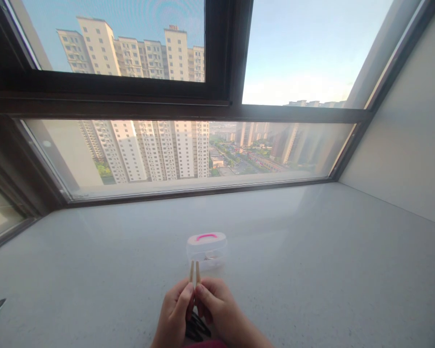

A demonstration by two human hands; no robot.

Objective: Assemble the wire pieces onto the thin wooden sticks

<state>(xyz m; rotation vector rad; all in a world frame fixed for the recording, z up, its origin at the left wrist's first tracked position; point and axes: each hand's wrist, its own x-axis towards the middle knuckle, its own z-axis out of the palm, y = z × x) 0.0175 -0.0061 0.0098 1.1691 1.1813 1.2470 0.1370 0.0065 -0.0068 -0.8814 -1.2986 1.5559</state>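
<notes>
Left hand (pixel 177 304) and right hand (pixel 217 300) each pinch a stick (pixel 192 271) near-upright between fingers, apparently to steady the tips, before the box (pixel 206 246), short of the sill's (pixel 311 261) window edge. Any join below is hidden.

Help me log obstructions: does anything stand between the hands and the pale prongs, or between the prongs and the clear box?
Nothing visible. The left hand and right hand grip the pale prongs, and no object shows between these and the clear box beyond. Black strips show below the hands, off that line.
</notes>
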